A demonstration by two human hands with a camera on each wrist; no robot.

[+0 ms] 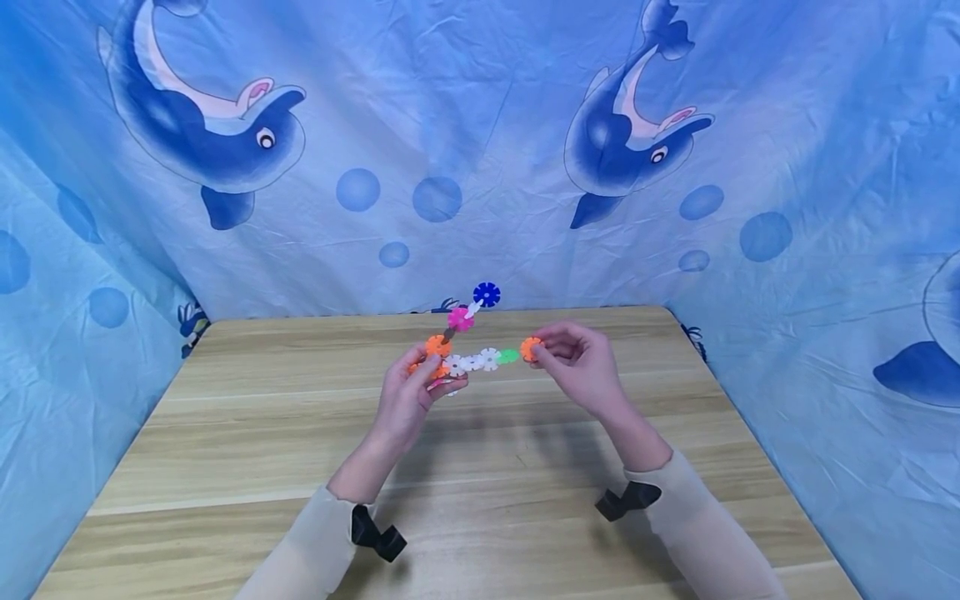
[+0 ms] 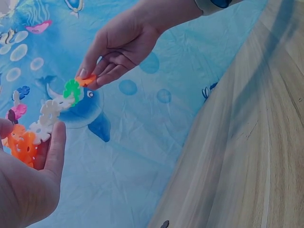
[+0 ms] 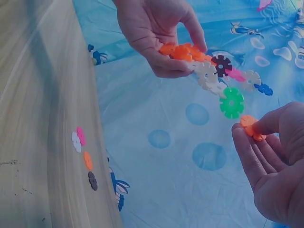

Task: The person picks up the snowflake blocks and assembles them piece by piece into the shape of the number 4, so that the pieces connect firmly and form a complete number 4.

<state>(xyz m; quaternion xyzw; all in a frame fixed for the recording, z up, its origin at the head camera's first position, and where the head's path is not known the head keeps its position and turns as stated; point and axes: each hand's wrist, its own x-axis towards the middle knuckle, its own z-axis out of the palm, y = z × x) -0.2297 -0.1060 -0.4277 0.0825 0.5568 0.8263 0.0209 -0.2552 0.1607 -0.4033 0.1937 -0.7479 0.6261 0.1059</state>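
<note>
Two branches of snowflake discs, joined edge to edge, extend from the orange discs (image 3: 187,51) that my left hand (image 1: 405,392) grips between thumb and fingers. One branch has white discs (image 3: 207,73) and ends in a green disc (image 3: 232,102). The other runs through a dark brown disc (image 3: 221,65) and a pink disc (image 1: 461,319) to a white one and a blue disc (image 1: 487,294). My right hand (image 1: 585,367) pinches a single orange disc (image 1: 531,349) at its edge, right by the green disc's tip. Fingers hide part of the left-hand orange discs.
Several loose discs lie on the wooden table (image 1: 247,467), among them a pink disc (image 3: 80,135), a white disc (image 3: 76,142), an orange disc (image 3: 87,160) and a dark brown disc (image 3: 92,181). A blue dolphin-print sheet (image 1: 480,108) hangs behind and at both sides.
</note>
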